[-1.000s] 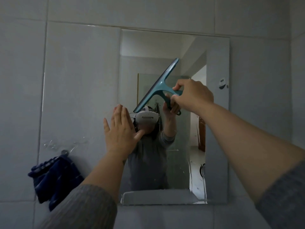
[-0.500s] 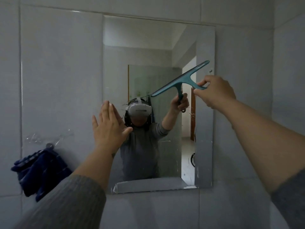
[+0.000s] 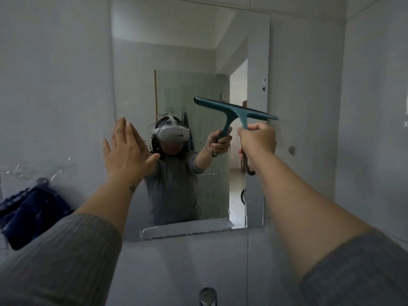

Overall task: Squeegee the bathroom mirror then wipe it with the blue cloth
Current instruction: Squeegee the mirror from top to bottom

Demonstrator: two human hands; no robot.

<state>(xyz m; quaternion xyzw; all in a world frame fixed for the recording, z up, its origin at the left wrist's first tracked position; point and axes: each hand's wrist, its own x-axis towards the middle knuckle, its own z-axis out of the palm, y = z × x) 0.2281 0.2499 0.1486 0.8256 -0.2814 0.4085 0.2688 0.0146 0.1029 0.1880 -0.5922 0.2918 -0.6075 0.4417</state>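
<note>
Grey tiled wall (image 3: 55, 85) carries mirror (image 3: 176, 51). Right hand (image 3: 258, 142) fingers clenched around teal squeegee (image 3: 234, 112) handle, blade against glass. Left hand (image 3: 125, 151) flat, fingers released. Blue cloth (image 3: 31, 215) hangs lower left. No legible writing.

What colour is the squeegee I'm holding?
Teal, blade bar and handle alike. The squeegee shows best in the head view, in the right hand.

Both forearms are bare, with grey ribbed knit sleeves (image 3: 66, 257) pushed up toward the elbows. A small dark mark sits on the left wrist (image 3: 133, 189). The hands wear no rings.
</note>
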